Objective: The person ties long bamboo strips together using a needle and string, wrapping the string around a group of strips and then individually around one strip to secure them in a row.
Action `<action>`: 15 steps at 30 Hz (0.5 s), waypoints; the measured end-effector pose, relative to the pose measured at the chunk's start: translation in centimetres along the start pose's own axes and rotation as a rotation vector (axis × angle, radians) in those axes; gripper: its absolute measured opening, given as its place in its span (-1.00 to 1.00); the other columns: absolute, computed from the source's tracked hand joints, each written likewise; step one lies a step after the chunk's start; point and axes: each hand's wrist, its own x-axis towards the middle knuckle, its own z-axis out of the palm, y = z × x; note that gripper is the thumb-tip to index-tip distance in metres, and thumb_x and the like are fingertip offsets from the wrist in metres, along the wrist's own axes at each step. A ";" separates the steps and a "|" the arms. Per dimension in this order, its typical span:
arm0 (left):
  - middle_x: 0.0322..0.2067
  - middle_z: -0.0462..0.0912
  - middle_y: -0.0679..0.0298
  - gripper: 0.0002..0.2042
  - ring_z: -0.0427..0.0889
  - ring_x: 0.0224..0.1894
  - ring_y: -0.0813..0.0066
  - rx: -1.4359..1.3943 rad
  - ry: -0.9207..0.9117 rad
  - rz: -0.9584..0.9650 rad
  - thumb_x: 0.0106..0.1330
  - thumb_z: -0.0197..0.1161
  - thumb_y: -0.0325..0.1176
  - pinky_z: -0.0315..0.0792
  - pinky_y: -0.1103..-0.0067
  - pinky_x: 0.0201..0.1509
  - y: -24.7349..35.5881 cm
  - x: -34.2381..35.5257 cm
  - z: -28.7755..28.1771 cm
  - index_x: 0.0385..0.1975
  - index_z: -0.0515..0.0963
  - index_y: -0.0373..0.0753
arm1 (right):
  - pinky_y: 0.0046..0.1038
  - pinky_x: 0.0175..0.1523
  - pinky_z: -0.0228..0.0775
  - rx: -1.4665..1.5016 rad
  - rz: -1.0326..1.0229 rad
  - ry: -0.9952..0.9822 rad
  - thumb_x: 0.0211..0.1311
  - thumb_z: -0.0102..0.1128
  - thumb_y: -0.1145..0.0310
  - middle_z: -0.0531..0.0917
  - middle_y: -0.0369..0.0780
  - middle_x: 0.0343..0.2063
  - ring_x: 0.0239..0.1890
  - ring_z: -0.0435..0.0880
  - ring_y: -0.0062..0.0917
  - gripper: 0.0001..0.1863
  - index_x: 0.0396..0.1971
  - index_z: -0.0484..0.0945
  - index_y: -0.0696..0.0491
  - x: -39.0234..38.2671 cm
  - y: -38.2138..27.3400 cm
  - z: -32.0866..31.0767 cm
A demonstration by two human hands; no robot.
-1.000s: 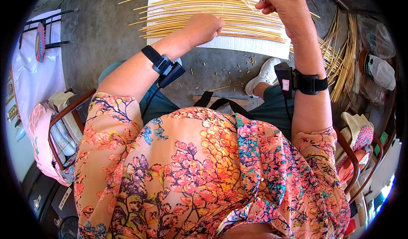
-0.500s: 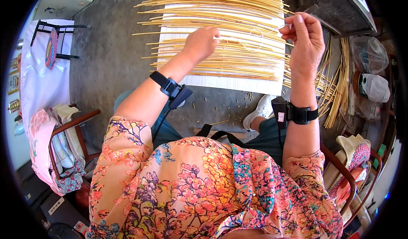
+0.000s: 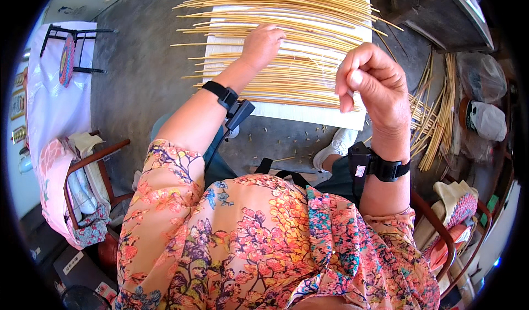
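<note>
Long straw-coloured stalks (image 3: 275, 1) lie side by side across a white board (image 3: 336, 114), in several bands with gaps between. My left hand (image 3: 262, 47) is closed over the middle stalks, its fingertips pinched together; what they hold, if anything, is too small to make out. My right hand (image 3: 377, 84) is raised over the board's right edge, with thumb and fingers pinched on a thin white thread (image 3: 325, 66). The thread is faint and runs leftward over the stalks toward my left hand; its far end cannot be followed.
A heap of loose stalks (image 3: 443, 106) lies on the floor at right, near plastic-wrapped containers (image 3: 485, 117). A dark cabinet (image 3: 435, 12) stands at the far right. Wooden armchairs (image 3: 99, 158) stand on both sides; short cut bits (image 3: 308, 136) litter the floor.
My right hand has come down and nearer to me from the stalks' right ends, drawing the thread's loose loop out. My left hand has shifted slightly farther away over the stalks.
</note>
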 end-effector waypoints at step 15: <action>-0.48 0.54 0.25 -0.96 0.53 -0.33 0.20 -0.012 -0.069 -0.077 0.03 0.21 -0.43 0.41 0.38 -0.29 -0.5 0.8 0.3 -0.51 0.55 -0.16 | -0.73 -0.52 0.33 -0.231 0.559 -0.306 0.18 0.12 0.45 0.52 -0.38 -0.58 -0.61 0.50 -0.77 -0.96 -0.41 0.47 0.08 1.4 4.2 2.1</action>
